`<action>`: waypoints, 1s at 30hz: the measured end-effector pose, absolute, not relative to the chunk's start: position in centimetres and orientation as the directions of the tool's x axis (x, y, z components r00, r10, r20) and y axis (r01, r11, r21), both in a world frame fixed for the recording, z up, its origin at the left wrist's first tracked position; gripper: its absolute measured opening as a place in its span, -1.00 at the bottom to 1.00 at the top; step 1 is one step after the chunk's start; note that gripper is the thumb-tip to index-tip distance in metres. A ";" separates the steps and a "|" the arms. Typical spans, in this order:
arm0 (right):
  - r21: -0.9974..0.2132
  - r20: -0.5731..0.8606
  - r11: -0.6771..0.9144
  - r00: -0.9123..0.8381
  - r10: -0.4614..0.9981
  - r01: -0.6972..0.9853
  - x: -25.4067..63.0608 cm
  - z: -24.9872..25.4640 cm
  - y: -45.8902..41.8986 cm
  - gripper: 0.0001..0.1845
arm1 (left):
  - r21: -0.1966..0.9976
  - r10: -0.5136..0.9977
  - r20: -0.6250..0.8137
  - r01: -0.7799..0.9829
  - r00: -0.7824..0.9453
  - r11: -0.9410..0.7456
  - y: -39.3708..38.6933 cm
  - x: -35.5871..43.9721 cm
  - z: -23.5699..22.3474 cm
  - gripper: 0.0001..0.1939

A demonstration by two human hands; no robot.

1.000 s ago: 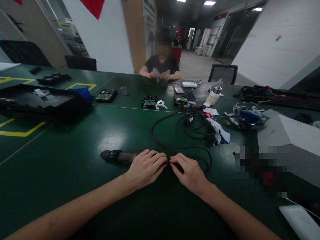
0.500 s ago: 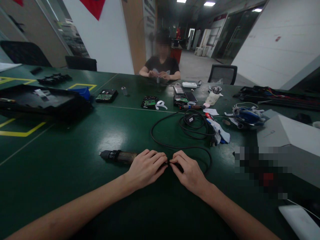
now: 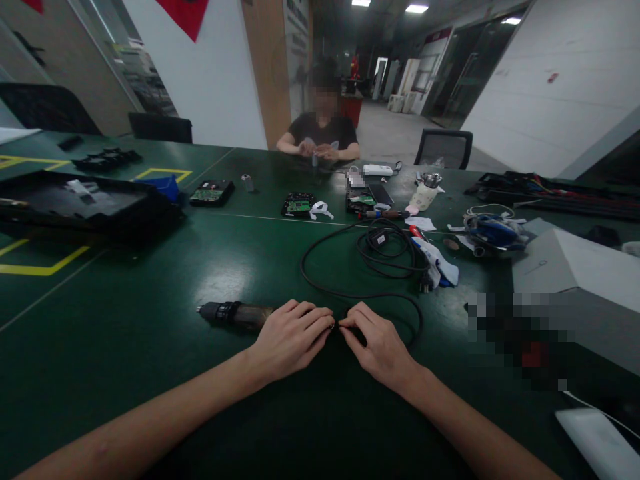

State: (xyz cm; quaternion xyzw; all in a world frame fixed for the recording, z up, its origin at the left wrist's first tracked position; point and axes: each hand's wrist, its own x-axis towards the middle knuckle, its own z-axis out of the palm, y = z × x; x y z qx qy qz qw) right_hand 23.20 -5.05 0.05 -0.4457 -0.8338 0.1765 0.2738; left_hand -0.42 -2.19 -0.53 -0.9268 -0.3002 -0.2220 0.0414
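A dark cylindrical power tool (image 3: pixel 235 313) lies on its side on the green table (image 3: pixel 150 320), its tip pointing left. My left hand (image 3: pixel 293 337) lies over its rear end with fingers curled round the body. My right hand (image 3: pixel 377 343) sits just to the right, fingers pinched at the spot where the black cord (image 3: pixel 350 293) joins the tool. The fingertips of both hands almost meet. The cord loops away from there to a coil (image 3: pixel 387 250) further back. What the fingertips pinch is hidden.
A black open case (image 3: pixel 85 207) stands at the left, circuit boards (image 3: pixel 299 203) and small parts mid-table, a white box (image 3: pixel 575 267) and blue cable bundle (image 3: pixel 493 233) at the right. Another person (image 3: pixel 323 130) sits across the table, hands busy. Yellow tape marks the left side.
Both hands stay in place at the tool's rear end; only the fingertips shift slightly. The view has drifted a little.
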 end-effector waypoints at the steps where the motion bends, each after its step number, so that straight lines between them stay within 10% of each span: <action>1: -0.538 0.306 0.543 -0.452 0.838 0.644 23.2 0.1 -5.0 -0.87 | 0.059 0.548 0.440 0.587 0.711 -0.808 -2.2 -0.4 -0.6 -0.77; 30: -0.553 0.266 0.536 -0.475 0.839 0.638 23.1 0.2 -5.1 -0.84 | 0.116 0.581 0.424 0.594 0.695 -0.796 -2.1 -0.3 -0.7 -0.75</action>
